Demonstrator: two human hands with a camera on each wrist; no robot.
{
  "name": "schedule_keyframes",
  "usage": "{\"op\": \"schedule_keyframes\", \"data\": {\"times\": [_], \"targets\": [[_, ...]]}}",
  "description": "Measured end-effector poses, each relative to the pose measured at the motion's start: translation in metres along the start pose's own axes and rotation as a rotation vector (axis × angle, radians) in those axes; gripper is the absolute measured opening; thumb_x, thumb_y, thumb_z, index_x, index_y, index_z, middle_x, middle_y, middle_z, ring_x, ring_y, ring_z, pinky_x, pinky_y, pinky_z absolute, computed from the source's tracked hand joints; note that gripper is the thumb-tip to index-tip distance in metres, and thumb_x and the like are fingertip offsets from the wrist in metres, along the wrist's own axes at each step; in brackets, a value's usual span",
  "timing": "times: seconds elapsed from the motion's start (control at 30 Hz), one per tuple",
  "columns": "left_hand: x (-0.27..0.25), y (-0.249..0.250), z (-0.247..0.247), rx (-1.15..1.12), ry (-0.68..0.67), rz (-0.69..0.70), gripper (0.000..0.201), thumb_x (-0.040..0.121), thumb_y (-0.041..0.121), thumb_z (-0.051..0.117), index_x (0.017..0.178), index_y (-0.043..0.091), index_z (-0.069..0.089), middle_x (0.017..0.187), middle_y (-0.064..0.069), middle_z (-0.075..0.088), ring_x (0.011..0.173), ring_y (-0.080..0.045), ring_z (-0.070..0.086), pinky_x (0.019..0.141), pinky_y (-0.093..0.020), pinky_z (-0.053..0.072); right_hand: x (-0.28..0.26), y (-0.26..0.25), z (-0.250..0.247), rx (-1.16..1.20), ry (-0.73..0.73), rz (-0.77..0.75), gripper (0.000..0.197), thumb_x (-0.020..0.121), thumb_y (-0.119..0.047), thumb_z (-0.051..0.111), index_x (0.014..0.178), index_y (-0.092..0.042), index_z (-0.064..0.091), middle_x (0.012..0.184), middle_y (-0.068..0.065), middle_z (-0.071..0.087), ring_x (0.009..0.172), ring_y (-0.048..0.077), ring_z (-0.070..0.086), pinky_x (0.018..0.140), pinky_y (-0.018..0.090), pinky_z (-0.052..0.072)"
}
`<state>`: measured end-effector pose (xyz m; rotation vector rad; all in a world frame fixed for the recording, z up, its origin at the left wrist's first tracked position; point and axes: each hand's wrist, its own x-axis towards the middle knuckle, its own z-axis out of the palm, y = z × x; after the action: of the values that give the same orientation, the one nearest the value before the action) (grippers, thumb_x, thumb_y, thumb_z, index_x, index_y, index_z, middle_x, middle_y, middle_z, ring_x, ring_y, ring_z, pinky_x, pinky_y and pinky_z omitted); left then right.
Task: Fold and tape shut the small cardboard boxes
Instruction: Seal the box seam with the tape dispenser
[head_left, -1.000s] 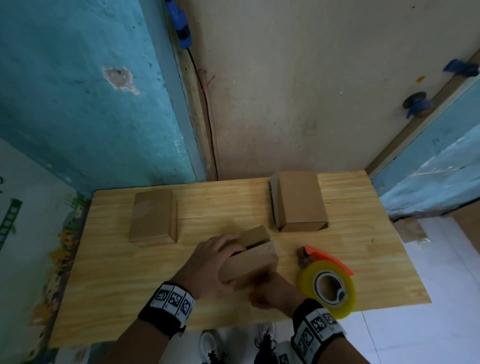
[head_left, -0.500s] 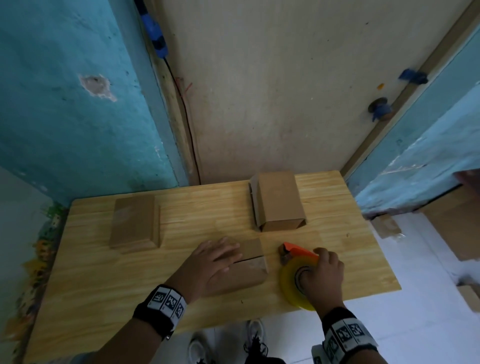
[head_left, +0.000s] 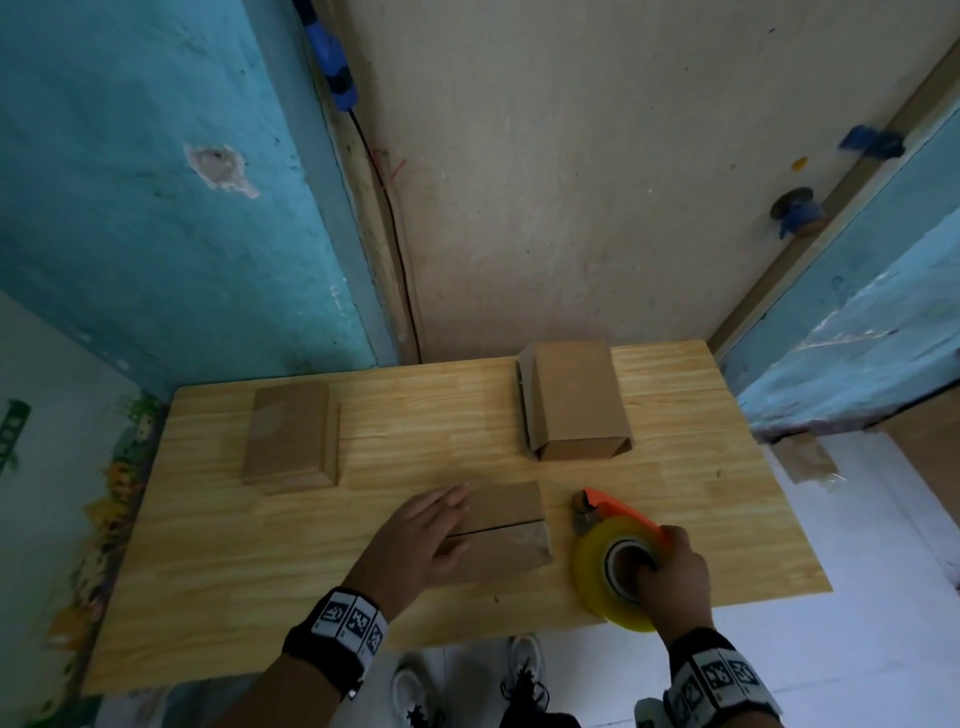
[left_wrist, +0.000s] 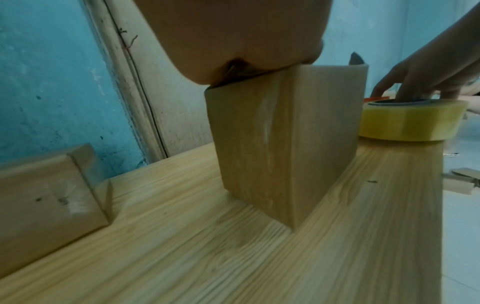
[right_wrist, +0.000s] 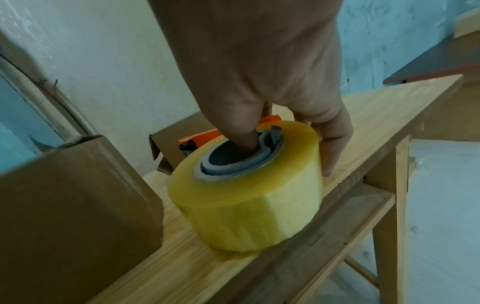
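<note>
A small brown cardboard box (head_left: 506, 530) (left_wrist: 280, 144) stands near the table's front edge, its two top flaps folded down with a seam between them. My left hand (head_left: 415, 540) lies flat on its top with straight fingers, pressing the flaps down. To the right, my right hand (head_left: 670, 571) (right_wrist: 262, 98) grips the yellow tape roll (head_left: 613, 577) (right_wrist: 246, 191) with its orange dispenser (head_left: 618, 512): a finger is hooked in the core and the others wrap the outside. The roll rests on the table.
A closed box (head_left: 288, 441) lies at the back left of the wooden table (head_left: 260, 571), and another box (head_left: 574, 400) with a loose side flap at the back right. Walls close behind. The table's front edge is just below the roll.
My right hand left the box, reached right and took hold of the tape roll. My left hand flattened on top of the box, and the flaps now lie closed.
</note>
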<state>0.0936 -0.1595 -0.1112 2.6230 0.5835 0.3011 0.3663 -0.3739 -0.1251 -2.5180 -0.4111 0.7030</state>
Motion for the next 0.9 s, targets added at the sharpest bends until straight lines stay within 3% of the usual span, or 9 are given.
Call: {"op": "schedule_keyframes", "data": {"times": [0.1,0.17,0.23,0.3,0.43,0.6,0.73,0.83,0.9], "targets": [[-0.002,-0.006,0.010,0.043,0.003,0.037,0.046,0.106,0.038,0.036,0.137,0.016,0.062,0.158,0.007,0.043,0.143,-0.011,0.043,0.109,-0.034,0.049,-0.009,-0.001,-0.003,0.157,0.001,0.022,0.043,0.089,0.001,0.065,0.127,-0.009,0.050,0.100,0.015,0.059,0.087,0.035,0.055,0.075,0.043,0.046],[-0.002,-0.006,0.010,0.079,0.012,0.052,0.047,0.109,0.035,0.028,0.141,0.016,0.058,0.154,0.002,0.048,0.139,-0.015,0.048,0.106,-0.037,0.050,-0.017,-0.007,-0.007,0.284,0.024,0.022,0.046,0.087,-0.001,0.070,0.126,-0.012,0.047,0.104,0.015,0.060,0.091,0.036,0.057,0.078,0.044,0.047],[-0.002,-0.001,0.006,0.104,0.084,0.061,0.039,0.106,0.030,0.040,0.135,0.016,0.062,0.133,-0.003,0.059,0.117,-0.021,0.057,0.092,-0.034,0.054,-0.025,-0.017,-0.011,0.402,0.033,0.015,0.053,0.084,-0.001,0.076,0.123,-0.015,0.045,0.105,0.011,0.060,0.091,0.033,0.060,0.077,0.044,0.049],[-0.003,0.004,0.004,0.116,0.135,0.070,0.039,0.103,0.025,0.047,0.137,0.016,0.062,0.113,-0.006,0.059,0.098,-0.021,0.055,0.080,-0.030,0.052,-0.032,-0.027,-0.014,0.498,0.043,-0.020,0.056,0.080,0.001,0.080,0.119,-0.014,0.043,0.104,0.005,0.059,0.089,0.025,0.062,0.074,0.043,0.051],[-0.004,-0.003,0.012,0.113,0.182,0.070,0.037,0.102,0.021,0.051,0.137,0.013,0.062,0.094,0.000,0.050,0.084,-0.016,0.044,0.070,-0.033,0.047,-0.040,-0.051,-0.024,0.569,0.113,-0.160,0.050,0.079,0.010,0.076,0.106,-0.010,0.038,0.092,0.006,0.051,0.078,0.024,0.056,0.063,0.037,0.047],[-0.001,-0.009,0.013,-0.067,0.165,0.100,0.028,0.105,0.022,0.052,0.125,0.011,0.068,0.091,0.006,0.048,0.085,-0.005,0.038,0.077,-0.024,0.043,-0.050,-0.081,-0.035,0.495,0.094,-0.405,0.057,0.076,0.009,0.078,0.114,-0.018,0.045,0.102,-0.002,0.059,0.086,0.016,0.065,0.066,0.039,0.055],[0.003,-0.015,0.015,-0.093,0.159,0.187,0.017,0.102,0.014,0.061,0.115,0.011,0.071,0.089,0.005,0.053,0.082,-0.004,0.041,0.081,-0.021,0.038,-0.056,-0.099,-0.027,0.428,0.045,-0.602,0.058,0.075,-0.008,0.076,0.124,-0.029,0.052,0.115,-0.002,0.063,0.103,0.013,0.064,0.077,0.034,0.054],[0.002,-0.017,0.017,-0.125,0.116,0.226,0.021,0.102,0.015,0.060,0.120,0.016,0.071,0.104,0.001,0.065,0.094,-0.014,0.058,0.088,-0.029,0.046,-0.062,-0.112,-0.018,0.346,0.037,-0.682,0.063,0.071,-0.012,0.075,0.124,-0.038,0.050,0.118,-0.005,0.056,0.107,-0.004,0.055,0.084,0.022,0.047],[0.000,-0.015,0.015,-0.133,0.115,0.219,0.018,0.101,0.016,0.060,0.116,0.022,0.068,0.120,-0.001,0.066,0.107,-0.020,0.061,0.095,-0.035,0.048,-0.065,-0.120,-0.011,0.250,0.014,-0.690,0.070,0.073,-0.005,0.078,0.127,-0.039,0.052,0.123,-0.004,0.050,0.109,0.002,0.052,0.092,0.028,0.050]]}}
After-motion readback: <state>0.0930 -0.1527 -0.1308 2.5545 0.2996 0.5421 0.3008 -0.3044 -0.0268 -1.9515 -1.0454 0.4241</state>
